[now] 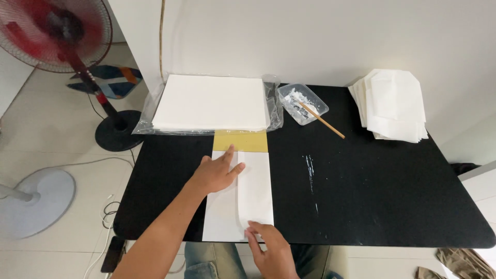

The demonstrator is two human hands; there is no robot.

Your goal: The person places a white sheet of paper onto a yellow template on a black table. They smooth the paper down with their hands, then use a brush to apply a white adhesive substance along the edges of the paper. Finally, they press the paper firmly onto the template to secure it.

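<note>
While my left hand (pixel 217 173) presses flat and open on the one folded white sheet (pixel 253 194), my right hand (pixel 271 248) pinches its near edge. Beyond that sheet I count one yellow board (pixel 241 140), one paper stack (pixel 212 102), and one glue tub (pixel 303 103).

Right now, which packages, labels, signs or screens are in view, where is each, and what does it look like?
Clear plastic wrapper: back left of the black table, crinkled, opened, under a stack of white sheets.
Clear plastic tub: back centre, rectangular, white paste inside, a wooden stick leaning out.
Dark flat device: on the floor by the table's near left corner; whether it is a screen is unclear.
No labels or signs visible.
</note>
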